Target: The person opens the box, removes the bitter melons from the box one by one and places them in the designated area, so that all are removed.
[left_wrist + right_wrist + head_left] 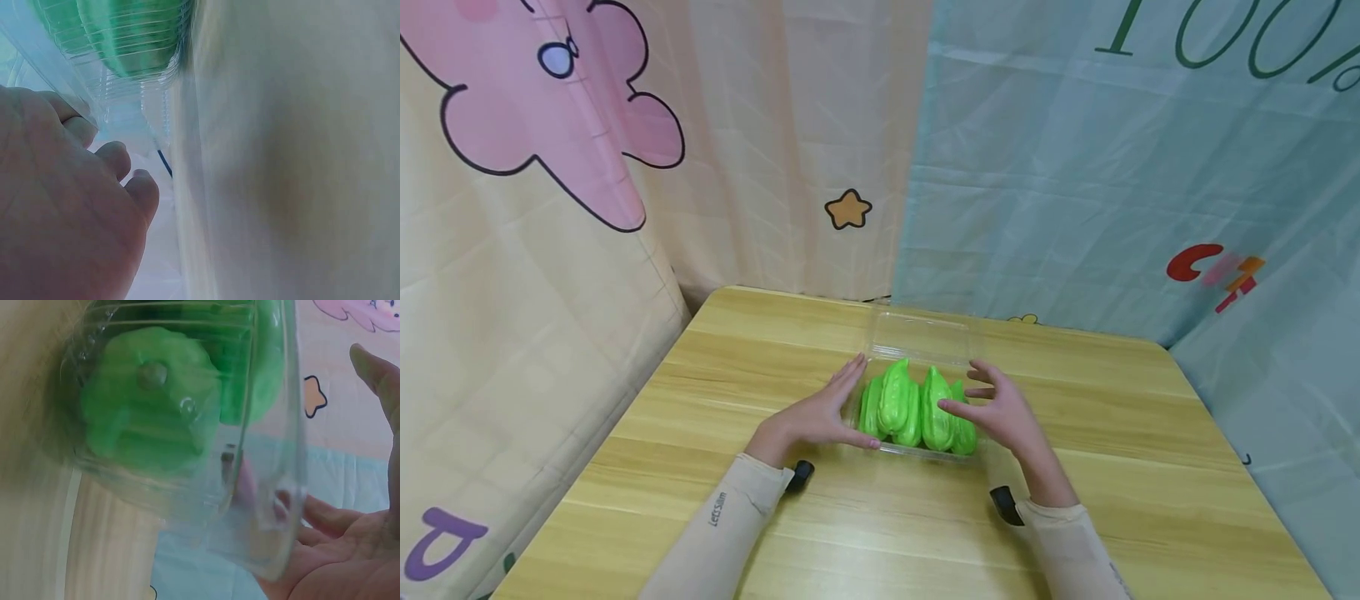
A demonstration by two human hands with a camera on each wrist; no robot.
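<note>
A clear plastic clamshell box [925, 454] stands on the table with its lid [921, 336] tipped back. Inside lie several bright green, ridged, pointed pieces [893, 400] that look like toy fruit or vegetables; their exact kind is unclear. My left hand [820, 417] spans the box's left side, thumb at the front rim and straight fingers toward the back corner. In the left wrist view, its fingers [112, 159] meet the clear rim. Over the right end of the box my right hand [1006, 412] is spread, holding nothing. The right wrist view shows its fingers [328, 515] beside the box wall.
The wood-grain table [700, 433] extends around the box on all sides. Printed cloth curtains [775, 167] hang behind the table and at both sides. Each wrist has a dark camera mount [801, 477] near the sleeve cuff.
</note>
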